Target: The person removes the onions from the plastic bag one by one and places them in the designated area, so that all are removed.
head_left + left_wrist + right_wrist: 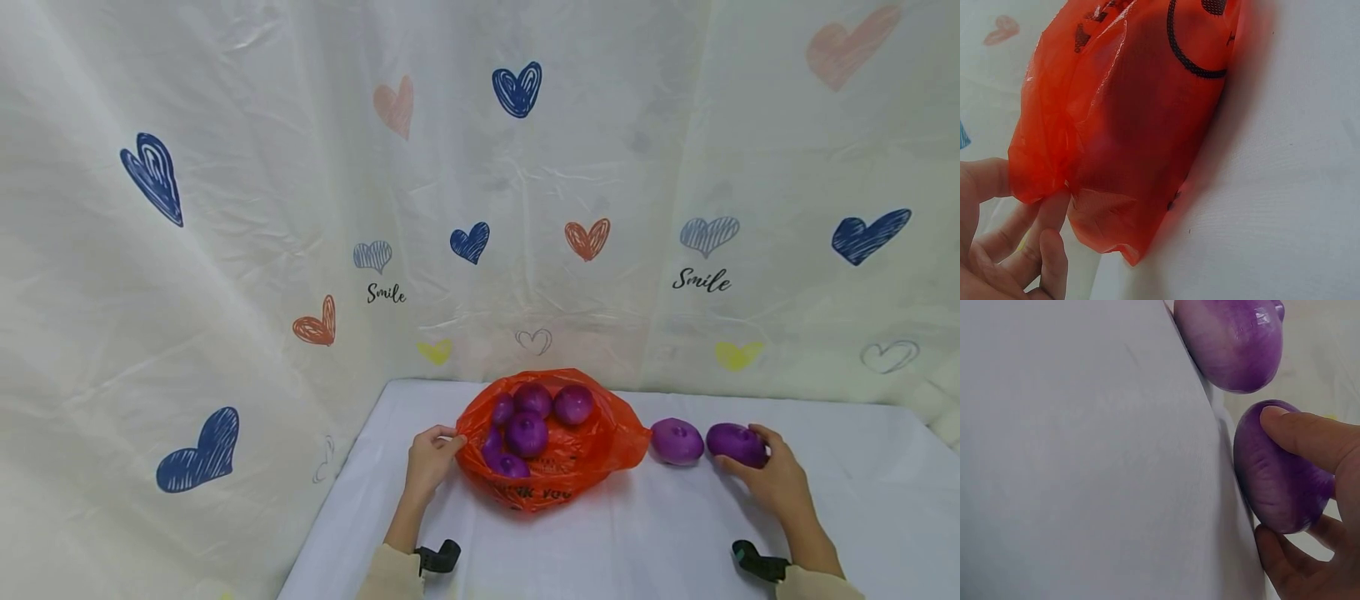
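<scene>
The right hand (pixel 776 477) curls thumb and fingers (pixel 1310 434) round a smooth, glossy purple onion (pixel 737 443), rounded and slightly flattened, which lies on the table at the right end of the row; fine lengthwise streaks show in its skin. Just beside it, apart by a narrow gap, lies a second purple onion (pixel 677 441) of the same shape, paler at one side. The left hand (pixel 430 460) pinches the crinkled rim of a thin, translucent orange plastic bag (pixel 592 450) between thumb and fingers (pixel 1047 215). The bag lies open-mouthed with black print on its side and holds several more purple onions (pixel 527 433). All rests on a white cloth-covered table (pixel 652 542). Behind hangs a creased white plastic sheet (pixel 262 208) printed with blue, orange and yellow hearts and the word "Smile".
</scene>
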A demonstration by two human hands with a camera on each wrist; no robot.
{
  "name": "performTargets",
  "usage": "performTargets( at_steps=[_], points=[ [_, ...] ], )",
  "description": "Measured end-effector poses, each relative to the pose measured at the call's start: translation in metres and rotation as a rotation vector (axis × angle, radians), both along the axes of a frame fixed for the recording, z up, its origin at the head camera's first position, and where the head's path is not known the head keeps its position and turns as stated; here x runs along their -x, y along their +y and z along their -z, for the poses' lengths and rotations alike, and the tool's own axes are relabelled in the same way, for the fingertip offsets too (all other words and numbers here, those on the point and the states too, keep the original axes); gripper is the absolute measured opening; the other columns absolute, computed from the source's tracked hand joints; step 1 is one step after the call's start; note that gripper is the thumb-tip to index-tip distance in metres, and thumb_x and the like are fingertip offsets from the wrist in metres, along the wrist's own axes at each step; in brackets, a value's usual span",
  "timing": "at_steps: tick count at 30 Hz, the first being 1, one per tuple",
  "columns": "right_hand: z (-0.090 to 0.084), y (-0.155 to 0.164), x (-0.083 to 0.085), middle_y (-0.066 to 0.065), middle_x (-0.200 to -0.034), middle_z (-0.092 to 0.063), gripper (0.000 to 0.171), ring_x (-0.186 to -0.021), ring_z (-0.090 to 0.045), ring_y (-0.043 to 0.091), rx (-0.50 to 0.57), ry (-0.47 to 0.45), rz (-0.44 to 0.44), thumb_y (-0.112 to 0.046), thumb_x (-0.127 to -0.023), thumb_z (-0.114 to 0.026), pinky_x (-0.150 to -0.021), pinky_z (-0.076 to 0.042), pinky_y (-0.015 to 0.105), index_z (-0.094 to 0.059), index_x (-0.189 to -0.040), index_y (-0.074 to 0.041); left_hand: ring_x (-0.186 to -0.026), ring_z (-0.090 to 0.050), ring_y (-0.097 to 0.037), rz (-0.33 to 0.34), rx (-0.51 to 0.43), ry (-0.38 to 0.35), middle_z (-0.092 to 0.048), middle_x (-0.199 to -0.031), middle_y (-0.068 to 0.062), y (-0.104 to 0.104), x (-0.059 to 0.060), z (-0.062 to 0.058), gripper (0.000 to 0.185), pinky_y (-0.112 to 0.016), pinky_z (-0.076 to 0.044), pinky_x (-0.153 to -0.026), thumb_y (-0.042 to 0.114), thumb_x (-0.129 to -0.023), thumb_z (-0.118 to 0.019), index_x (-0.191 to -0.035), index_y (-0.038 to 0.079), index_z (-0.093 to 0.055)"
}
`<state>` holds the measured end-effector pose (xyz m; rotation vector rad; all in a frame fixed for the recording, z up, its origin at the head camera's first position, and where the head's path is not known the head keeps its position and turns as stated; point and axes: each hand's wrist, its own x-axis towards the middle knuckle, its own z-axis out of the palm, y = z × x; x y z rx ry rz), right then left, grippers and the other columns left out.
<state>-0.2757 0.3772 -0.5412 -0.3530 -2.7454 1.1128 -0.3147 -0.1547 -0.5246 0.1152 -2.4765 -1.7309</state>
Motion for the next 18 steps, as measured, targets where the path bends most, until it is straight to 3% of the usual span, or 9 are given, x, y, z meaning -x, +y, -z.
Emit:
performTargets(
  at_steps=[18],
  points=[
    [0.0014, 0.0047, -0.0005, 0.046, -0.151, -0.024, 0.105, -0.128, -0.037, 0.065, 0.003, -0.027, -0.039, -0.053, -0.093, -0.070, -0.101, -0.035, 0.076, -0.012, -0.158, 0.005, -0.062, -0.049, -0.014, 0.005, 0.003, 0.002, -0.067, -0.073, -0.005, -0.0001, -0.0017, -0.0009, 0.020, -0.025, -0.040, -0.055, 0.026, -0.093, -0.072, -0.102, 0.008, -0.072]
  ],
)
